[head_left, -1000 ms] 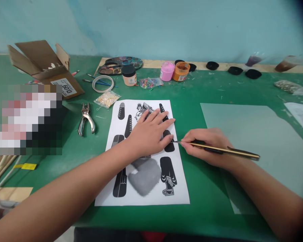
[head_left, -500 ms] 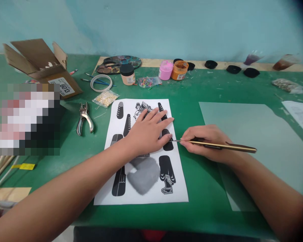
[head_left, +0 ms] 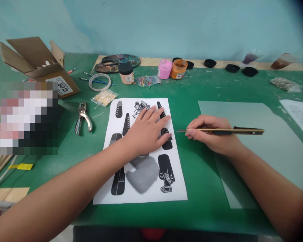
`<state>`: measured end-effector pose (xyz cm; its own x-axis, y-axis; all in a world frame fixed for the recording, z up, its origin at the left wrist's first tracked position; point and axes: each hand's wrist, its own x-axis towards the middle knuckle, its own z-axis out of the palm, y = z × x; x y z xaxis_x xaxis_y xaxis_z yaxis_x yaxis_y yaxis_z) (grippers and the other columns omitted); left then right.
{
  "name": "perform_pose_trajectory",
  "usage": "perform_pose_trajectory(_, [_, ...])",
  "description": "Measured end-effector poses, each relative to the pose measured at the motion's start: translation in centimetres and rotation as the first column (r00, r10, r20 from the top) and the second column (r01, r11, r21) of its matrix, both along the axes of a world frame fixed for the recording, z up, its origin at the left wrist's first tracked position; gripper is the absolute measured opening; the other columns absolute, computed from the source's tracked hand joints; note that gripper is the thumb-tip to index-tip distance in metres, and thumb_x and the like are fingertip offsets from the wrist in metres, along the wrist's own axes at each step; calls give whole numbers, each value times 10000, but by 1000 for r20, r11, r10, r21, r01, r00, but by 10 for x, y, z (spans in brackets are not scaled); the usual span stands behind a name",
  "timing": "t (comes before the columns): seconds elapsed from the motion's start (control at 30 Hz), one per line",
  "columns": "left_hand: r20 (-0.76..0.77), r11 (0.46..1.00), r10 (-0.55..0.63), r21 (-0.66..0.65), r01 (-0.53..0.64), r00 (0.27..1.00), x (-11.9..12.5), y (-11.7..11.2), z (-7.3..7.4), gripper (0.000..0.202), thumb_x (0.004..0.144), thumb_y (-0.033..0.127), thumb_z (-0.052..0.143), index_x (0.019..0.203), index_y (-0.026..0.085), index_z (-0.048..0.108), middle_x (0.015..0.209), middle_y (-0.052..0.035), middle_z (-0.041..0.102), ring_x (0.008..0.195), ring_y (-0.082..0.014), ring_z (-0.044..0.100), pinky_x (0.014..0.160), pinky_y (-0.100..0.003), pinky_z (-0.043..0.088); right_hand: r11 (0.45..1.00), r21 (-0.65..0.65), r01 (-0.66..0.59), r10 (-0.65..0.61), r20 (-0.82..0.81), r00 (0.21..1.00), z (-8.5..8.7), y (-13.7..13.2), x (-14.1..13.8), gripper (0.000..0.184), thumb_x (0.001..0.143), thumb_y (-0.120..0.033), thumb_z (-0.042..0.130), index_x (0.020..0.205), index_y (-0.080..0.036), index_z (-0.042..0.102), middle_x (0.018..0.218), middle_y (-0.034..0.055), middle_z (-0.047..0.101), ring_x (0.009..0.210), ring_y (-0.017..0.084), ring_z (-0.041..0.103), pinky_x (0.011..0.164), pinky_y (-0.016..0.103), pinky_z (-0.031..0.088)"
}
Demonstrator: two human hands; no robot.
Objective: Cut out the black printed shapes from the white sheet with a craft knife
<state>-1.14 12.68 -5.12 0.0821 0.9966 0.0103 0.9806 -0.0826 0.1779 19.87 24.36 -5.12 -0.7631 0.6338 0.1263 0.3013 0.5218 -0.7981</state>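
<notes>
A white sheet (head_left: 176,181) printed with black figure parts lies on the green table. My left hand (head_left: 147,132) rests flat on its upper middle, fingers spread, covering part of the print. Below that hand a grey blurred patch (head_left: 143,174) shows on the paper. My right hand (head_left: 209,132) is closed around a utility knife (head_left: 249,131) with a gold-coloured body. Its thin blade points left, just off the sheet's right edge and apart from the paper. Under my right forearm lies a translucent sheet (head_left: 242,117).
A hole punch (head_left: 83,119) lies left of the paper. Farther back are an open cardboard box (head_left: 63,84), a tape ring (head_left: 91,84), a bag of gold bits (head_left: 104,97), a paint palette (head_left: 131,60), a pink paint jar (head_left: 164,70) and an orange one (head_left: 178,70).
My right hand has moved up and right with the utility knife, taking the blade off the printed sheet's edge. My left hand stays in place on the paper.
</notes>
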Motion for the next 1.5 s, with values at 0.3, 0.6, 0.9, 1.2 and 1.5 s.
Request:
perform_pose_trajectory(0.3, [-43, 987, 16, -160, -23, 999, 3, -11, 17, 752, 957, 523, 467, 1563, 150, 226, 1622, -167, 236, 1490, -367, 223, 1175, -543, 256, 885, 373, -279, 233, 166, 958, -11, 0, -11, 281, 1019, -311, 423, 1212, -268, 623, 1247, 43, 706, 1230, 254, 605, 1050, 475, 435])
perform_pose_trajectory(0.6, [-23, 951, -224, -222, 213, 974, -30, 1, 23, 543, 957, 321, 486, 1487, 241, 396, 1635, -55, 236, 1509, -290, 202, 1206, -512, 187, 861, 371, -348, 317, 143, 938, 0, -16, -8, 355, 1041, -371, 379, 1290, -258, 605, 1058, 37, 769, 1024, 236, 666, 942, 443, 445])
perform_pose_trajectory(0.9, [7, 981, -127, -145, 127, 992, -13, 3, 8, 629, 999, 474, 427, 1535, 168, 307, 1635, -101, 219, 1517, -273, 170, 1221, -475, 143, 992, -57, -112, 108, -69, 992, 1, -13, -4, 378, 992, -467, 488, 1237, -257, 684, 825, 34, 693, 709, 166, 658, 642, 313, 521])
perform_pose_trajectory(1.2, [118, 902, -410, -95, 421, 904, -43, 14, 10, 531, 965, 371, 547, 1466, 233, 440, 1612, -49, 308, 1521, -235, 170, 1239, -427, 89, 950, -290, -113, 81, -122, 989, 0, -17, -14, 240, 886, -396, 678, 800, -182, 743, 670, 27, 714, 509, 116, 615, 489, 243, 512])
perform_pose_trajectory(1.5, [136, 895, -435, -38, 443, 890, -40, 14, 3, 558, 964, 356, 466, 1494, 196, 392, 1593, -83, 342, 1495, -271, 227, 1209, -515, 82, 992, -101, -79, 86, 70, 994, 7, -25, -21, 85, 814, -297, 741, 769, -226, 730, 694, 0, 747, 588, 154, 697, 550, 251, 542])
